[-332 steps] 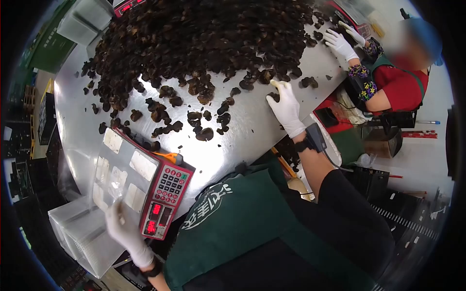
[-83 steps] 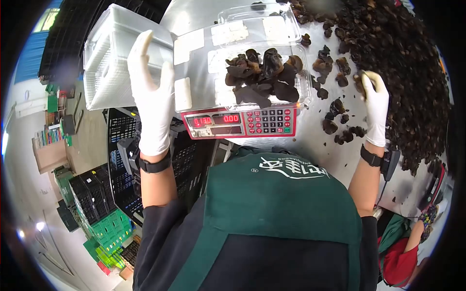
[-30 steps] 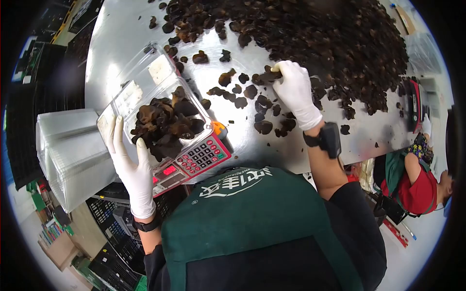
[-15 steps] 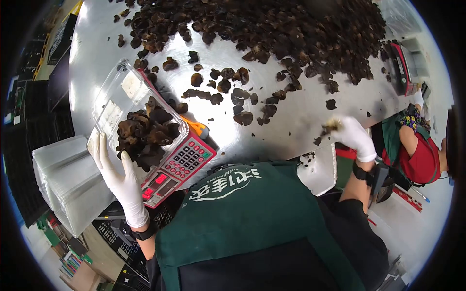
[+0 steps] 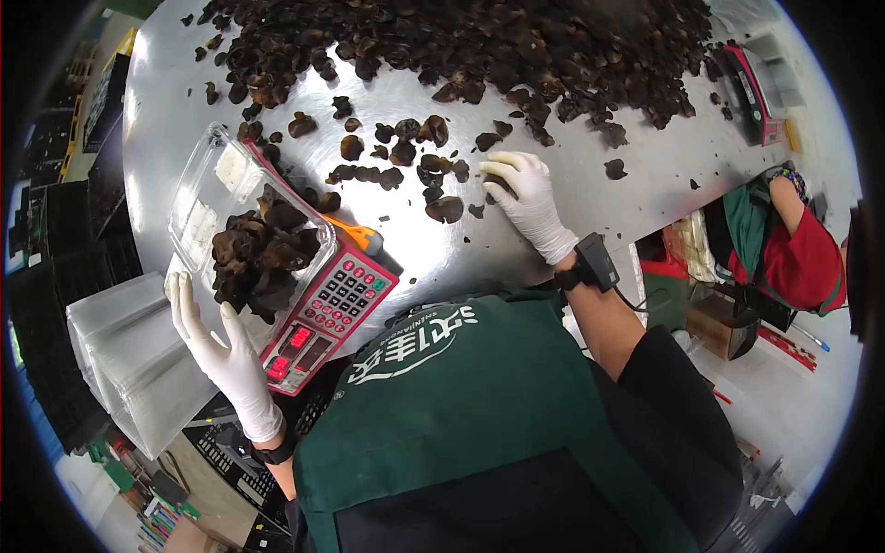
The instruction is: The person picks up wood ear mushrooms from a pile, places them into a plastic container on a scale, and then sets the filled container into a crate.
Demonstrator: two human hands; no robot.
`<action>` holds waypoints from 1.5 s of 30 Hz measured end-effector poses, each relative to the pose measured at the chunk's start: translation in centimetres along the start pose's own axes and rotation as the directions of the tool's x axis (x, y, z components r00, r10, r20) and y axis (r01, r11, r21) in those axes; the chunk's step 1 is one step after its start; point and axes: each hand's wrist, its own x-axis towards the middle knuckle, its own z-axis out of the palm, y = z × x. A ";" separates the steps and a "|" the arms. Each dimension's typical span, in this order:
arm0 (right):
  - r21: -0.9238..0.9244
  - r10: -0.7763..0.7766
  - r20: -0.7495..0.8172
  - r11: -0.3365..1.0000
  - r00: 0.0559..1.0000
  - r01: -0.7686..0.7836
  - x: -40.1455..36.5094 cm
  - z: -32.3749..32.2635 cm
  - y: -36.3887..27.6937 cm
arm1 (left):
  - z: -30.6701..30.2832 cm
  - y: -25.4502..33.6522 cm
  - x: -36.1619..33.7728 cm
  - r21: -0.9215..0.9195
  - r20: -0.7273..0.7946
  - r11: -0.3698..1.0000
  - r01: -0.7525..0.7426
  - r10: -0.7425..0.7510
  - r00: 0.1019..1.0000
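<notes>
My gloved left hand [image 5: 217,355], fingers apart, rests against the near side of a clear plastic box [image 5: 195,219] with its lid open. Dark wood-ear mushrooms [image 5: 263,249] fill part of the box, which sits on a red digital scale [image 5: 336,304] with lit red digits. On the metal table [image 5: 442,253], my gloved right hand [image 5: 525,198] has its fingers curled round a dark mushroom piece [image 5: 496,187], mostly hidden beneath them. Loose mushroom pieces [image 5: 444,209] lie to the left of it.
A large mushroom heap [image 5: 516,46] covers the far side. An orange-handled tool [image 5: 355,234] lies beside the scale. Stacked clear boxes [image 5: 138,355] stand at the left. Another red scale [image 5: 751,97] and a person in red [image 5: 800,263] are at the right.
My right hand has moved left from the table's near edge to the loose mushroom pieces, and its fingers now curl over one. My left hand stays by the box. The view has shifted slightly.
</notes>
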 end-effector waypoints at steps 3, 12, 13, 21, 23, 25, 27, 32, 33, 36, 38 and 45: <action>0.071 0.065 0.004 0.995 0.998 -0.065 0.6 0.7 -0.3 | -0.1 -0.2 -0.6 -0.018 -0.015 0.999 0.030 -0.031 0.999; -0.063 -0.002 0.114 0.998 0.993 0.009 10.3 3.9 -1.5 | -0.1 0.4 -1.1 -0.012 -0.025 0.999 0.042 -0.043 0.999; -0.078 0.013 0.132 0.997 0.991 -0.003 10.4 3.8 -1.6 | -0.2 0.3 -1.1 -0.013 -0.030 0.999 0.046 -0.046 0.998; 0.123 -0.048 0.283 0.992 0.958 0.013 3.7 -0.9 -6.4 | -1.3 -1.5 -1.4 0.066 -0.086 0.994 0.088 -0.082 0.993; 0.112 -0.099 0.274 0.991 0.956 0.071 1.6 0.3 -6.6 | -1.6 -2.0 -1.2 0.073 -0.101 0.995 0.064 -0.057 0.993; 0.063 -0.126 0.281 0.992 0.951 0.112 1.5 1.1 -6.2 | -1.9 -1.6 -0.8 0.100 -0.101 0.993 0.062 -0.052 0.994; 0.187 -0.115 0.268 0.980 0.956 0.065 2.9 0.6 -6.4 | -2.2 -1.3 -0.6 0.097 -0.108 0.994 0.055 -0.044 0.993; 0.452 -0.358 0.077 0.845 0.931 0.287 10.5 -2.8 -15.0 | -3.1 -1.8 -1.0 0.124 -0.131 0.988 0.090 -0.074 0.989; 0.498 -0.410 0.075 0.805 0.909 0.322 11.6 -2.9 -17.2 | -3.1 -1.9 -1.0 0.129 -0.141 0.987 0.099 -0.081 0.987; 0.411 -0.641 0.038 0.709 0.766 0.573 13.7 -0.4 -22.1 | -3.3 -1.6 -1.4 0.081 -0.166 0.989 0.122 -0.108 0.980; 0.365 -0.700 0.062 0.680 0.712 0.636 13.9 3.1 -22.8 | -3.6 -1.5 -1.7 0.121 -0.176 0.987 0.106 -0.084 0.981; 0.538 -0.566 0.315 0.768 0.762 0.348 16.5 0.3 -23.8 | -5.2 -2.9 -2.7 0.160 -0.213 0.976 0.149 -0.113 0.970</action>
